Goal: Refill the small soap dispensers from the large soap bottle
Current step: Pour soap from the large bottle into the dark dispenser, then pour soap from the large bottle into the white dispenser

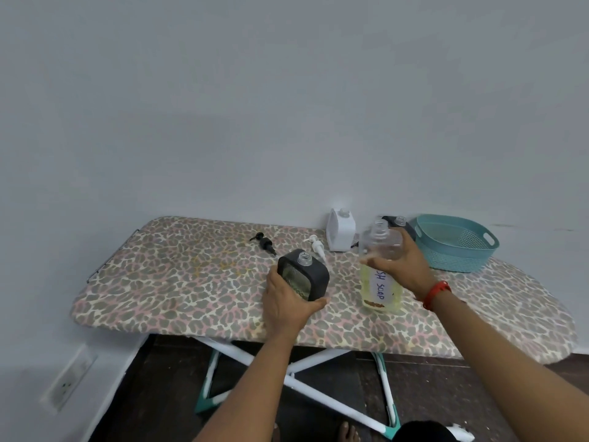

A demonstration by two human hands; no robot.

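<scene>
1. Holding black dispenser in left hand: fingers curled round its left side, thumb hooked along the near bottom edge.
2. Stands upright on board, close to the front edge, roughly mid-length. Neck open, facing up.
3. Gripping bottle with right hand, which comes in from the right, fingers curled round the clear upper half above the label.
4. Sits just right of black dispenser, not touching, with a strip of bare board between. Upright, neck uncapped, yellow liquid in the lower half only, "SH SOAP" legible on the label.
5. Blurred at the top, neck showing double. Cannot tell whether the base rests on the board or is just off it.
6. Wearing red band on the right wrist.
7. Behind the hands, by the wall: white dispenser, upright with open neck, and rear dispenser, black, mostly hidden behind bottle and right hand.
8. Lying loose on the board: black pump, behind and left of black dispenser, and white pump, just behind it, between it and white dispenser.
9. At the board's far right: teal basket, just beyond the right hand, next to rear dispenser.
10. Below the board: white and teal legs, dark floor, socket low on the wall at left, bare toes at the bottom edge.
</scene>
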